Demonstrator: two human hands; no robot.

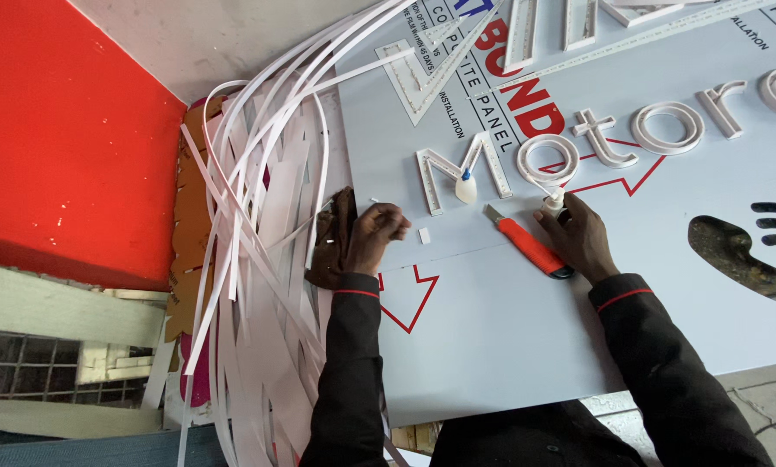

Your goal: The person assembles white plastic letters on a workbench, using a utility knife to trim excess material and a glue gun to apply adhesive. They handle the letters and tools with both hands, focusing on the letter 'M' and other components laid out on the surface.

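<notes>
A red-handled knife (529, 245) lies on the pale grey panel (492, 346) beside white strips (250, 199) and a red wall (59, 147).

Two hands are in view, the left hand (376, 233) and the right hand (580, 235). Two small glue bottles: one (466, 188) standing free, one (553, 204) at the right hand. One orange knife (526, 246). One pale panel (509, 329). Raised white letters (578, 147) in the near row: six visible. One small white chip (424, 235). White strips (258, 225): too many to count.
</notes>
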